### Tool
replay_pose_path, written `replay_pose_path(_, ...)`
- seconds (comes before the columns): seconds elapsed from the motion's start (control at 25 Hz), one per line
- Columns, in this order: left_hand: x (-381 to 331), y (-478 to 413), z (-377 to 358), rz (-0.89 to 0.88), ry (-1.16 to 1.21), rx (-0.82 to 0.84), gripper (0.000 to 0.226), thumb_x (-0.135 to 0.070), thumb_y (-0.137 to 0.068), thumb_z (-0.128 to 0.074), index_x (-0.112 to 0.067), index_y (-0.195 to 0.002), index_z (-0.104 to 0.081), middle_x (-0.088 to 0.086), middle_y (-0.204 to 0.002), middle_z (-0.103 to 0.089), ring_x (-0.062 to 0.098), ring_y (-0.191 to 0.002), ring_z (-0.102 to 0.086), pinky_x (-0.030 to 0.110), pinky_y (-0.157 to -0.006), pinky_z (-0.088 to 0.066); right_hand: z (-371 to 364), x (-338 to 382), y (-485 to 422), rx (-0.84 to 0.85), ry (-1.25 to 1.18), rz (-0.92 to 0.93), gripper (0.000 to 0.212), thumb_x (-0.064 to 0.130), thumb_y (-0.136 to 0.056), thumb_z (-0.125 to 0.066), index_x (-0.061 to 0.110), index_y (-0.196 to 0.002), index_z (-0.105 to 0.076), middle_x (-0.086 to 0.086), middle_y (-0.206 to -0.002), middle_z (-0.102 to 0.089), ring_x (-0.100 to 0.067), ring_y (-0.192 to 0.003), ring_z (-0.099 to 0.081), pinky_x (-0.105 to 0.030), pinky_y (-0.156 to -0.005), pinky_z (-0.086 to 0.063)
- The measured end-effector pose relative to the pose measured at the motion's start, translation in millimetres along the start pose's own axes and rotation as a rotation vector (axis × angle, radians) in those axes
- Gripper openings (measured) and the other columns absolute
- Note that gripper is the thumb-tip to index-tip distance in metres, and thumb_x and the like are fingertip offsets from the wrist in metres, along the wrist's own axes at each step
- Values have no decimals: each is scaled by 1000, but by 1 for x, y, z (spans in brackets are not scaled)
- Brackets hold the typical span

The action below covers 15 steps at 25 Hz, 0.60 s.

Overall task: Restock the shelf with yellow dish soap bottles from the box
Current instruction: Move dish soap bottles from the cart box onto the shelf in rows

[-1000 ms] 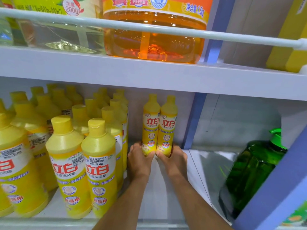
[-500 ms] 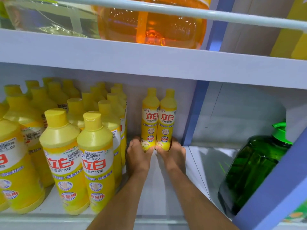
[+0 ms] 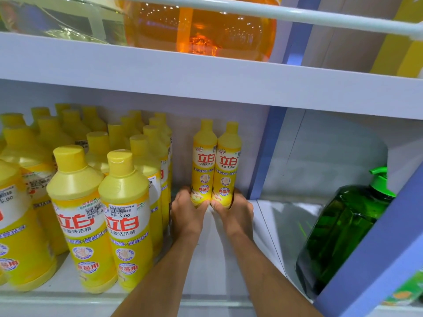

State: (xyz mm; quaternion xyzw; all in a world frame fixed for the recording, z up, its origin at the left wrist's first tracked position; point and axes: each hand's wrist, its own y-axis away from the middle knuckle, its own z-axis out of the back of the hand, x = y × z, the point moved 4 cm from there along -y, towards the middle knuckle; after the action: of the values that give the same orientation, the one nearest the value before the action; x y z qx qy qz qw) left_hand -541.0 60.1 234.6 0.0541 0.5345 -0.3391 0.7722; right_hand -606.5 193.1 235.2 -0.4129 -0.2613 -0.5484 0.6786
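White shelf (image 3: 212,259) | left hand (image 3: 186,213) fingers curled round left bottle (image 3: 204,165) | right hand (image 3: 235,213) fingers round right bottle (image 3: 229,165)

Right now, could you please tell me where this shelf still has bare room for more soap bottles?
Free: the shelf floor before the two held bottles, between the packed yellow bottles and the blue upright, though both forearms cross it. Also the floor between that upright and the green jug. Crowded: left of the left hand.
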Motion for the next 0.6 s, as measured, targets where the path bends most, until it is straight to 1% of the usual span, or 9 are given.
replay_pose_path(0.16,2,-1,-2,-7,-21,5,50,-37,-73,-86,-16,-111,-62,7,-111,-70,27,-100,-67,35,-81,-54,-1,-1,-2,10,7,-1,54,45,-77,-84,21,-122,-63,-4,-114,-70,-28,-106,-64,-38,-92,-54)
replay_pose_path(0.28,0,0,-2,-22,-39,7,50,-37,-74,-85,-14,-113,-63,7,-112,-69,27,-100,-66,35,-83,-54,-3,-4,-1,18,-7,-20,56,48,-76,-84,22,-121,-63,-3,-114,-70,-28,-106,-64,-39,-91,-55)
replay_pose_path(0.36,3,-1,-3,-17,2,24,48,-38,-75,-85,-15,-112,-64,6,-110,-70,26,-99,-67,35,-84,-54,-3,-4,-1,35,-30,-43,56,50,-74,-83,24,-119,-62,-2,-113,-70,-27,-105,-65,-39,-90,-56)
replay_pose_path(0.48,7,1,0,-10,73,103,40,-44,-78,-78,-24,-111,-64,-1,-108,-71,21,-98,-67,39,-87,-58,3,-3,2,72,-90,-41,57,51,-71,-82,25,-116,-60,1,-110,-71,-24,-101,-66,-40,-88,-56)
replay_pose_path(0.6,8,14,11,-29,-33,210,42,-47,-84,-70,-27,-120,-60,-2,-118,-67,22,-108,-63,42,-94,-54,16,2,16,149,-73,-27,49,49,-80,-76,27,-119,-57,2,-116,-66,-24,-106,-63,-35,-88,-52)
